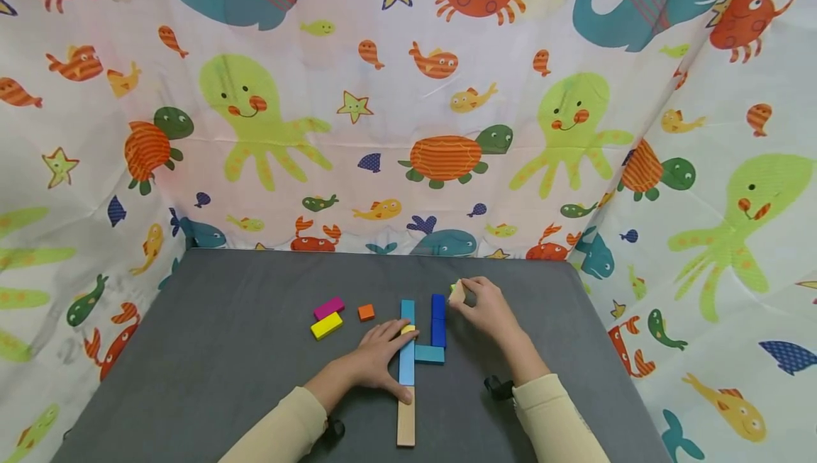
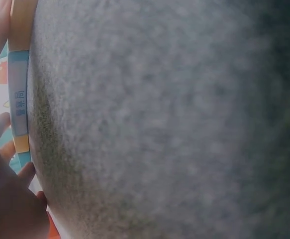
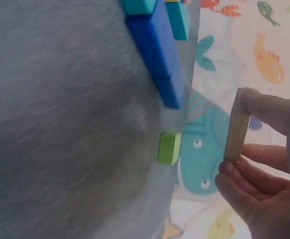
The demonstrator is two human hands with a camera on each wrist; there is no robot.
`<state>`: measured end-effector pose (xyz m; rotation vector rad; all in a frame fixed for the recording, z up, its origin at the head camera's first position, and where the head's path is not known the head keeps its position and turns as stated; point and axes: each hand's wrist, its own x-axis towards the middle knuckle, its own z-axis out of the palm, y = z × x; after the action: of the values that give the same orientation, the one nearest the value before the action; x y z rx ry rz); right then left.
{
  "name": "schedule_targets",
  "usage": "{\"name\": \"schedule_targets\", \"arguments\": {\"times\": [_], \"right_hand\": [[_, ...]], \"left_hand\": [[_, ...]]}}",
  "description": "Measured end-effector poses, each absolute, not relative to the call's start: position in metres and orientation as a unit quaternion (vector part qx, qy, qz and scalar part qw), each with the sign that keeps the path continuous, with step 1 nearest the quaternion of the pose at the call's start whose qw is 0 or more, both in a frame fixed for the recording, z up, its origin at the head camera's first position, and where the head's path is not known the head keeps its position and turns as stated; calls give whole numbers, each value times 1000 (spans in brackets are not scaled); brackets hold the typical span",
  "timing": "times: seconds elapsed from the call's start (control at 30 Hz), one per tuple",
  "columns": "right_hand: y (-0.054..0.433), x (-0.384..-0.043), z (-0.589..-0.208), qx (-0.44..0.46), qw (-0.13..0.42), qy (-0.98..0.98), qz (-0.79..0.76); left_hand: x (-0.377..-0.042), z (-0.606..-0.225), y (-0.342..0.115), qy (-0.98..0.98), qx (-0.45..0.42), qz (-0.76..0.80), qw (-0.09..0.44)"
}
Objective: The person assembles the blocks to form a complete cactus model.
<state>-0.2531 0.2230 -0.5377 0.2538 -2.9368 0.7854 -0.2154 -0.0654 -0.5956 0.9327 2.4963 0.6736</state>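
My right hand (image 1: 490, 308) pinches a plain wooden block (image 1: 457, 293) between thumb and fingertips, off the table in the right wrist view. A small green block (image 3: 169, 148) lies on the table near it, mostly hidden in the head view. My left hand (image 1: 376, 360) rests against a straight row of blocks, thumb and fingers spread along it. From far to near, that row has a blue block (image 1: 408, 309), a small yellowish one (image 1: 408, 328), a light blue block (image 1: 406, 369) and a wooden block (image 1: 406, 426). A teal block (image 1: 430, 354) juts right, meeting two dark blue blocks (image 1: 437, 321).
Left of the row lie a magenta block (image 1: 328, 308), a yellow block (image 1: 327, 326) and a small orange block (image 1: 366, 313). Grey cloth covers the table (image 1: 210, 349). A patterned sea-animal curtain (image 1: 383, 165) stands behind and at both sides.
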Motion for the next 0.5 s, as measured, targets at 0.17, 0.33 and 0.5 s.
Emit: {"name": "schedule_targets", "arguments": {"times": [0.17, 0.33, 0.5], "right_hand": [[200, -282, -532, 107, 20, -958, 267], [185, -310, -533, 125, -14, -956, 265], [171, -329, -540, 132, -36, -954, 268]], "left_hand": [[-215, -595, -67, 893, 331, 236, 192], [-214, -591, -65, 894, 330, 232, 193], [-214, -588, -64, 893, 331, 234, 194]]}}
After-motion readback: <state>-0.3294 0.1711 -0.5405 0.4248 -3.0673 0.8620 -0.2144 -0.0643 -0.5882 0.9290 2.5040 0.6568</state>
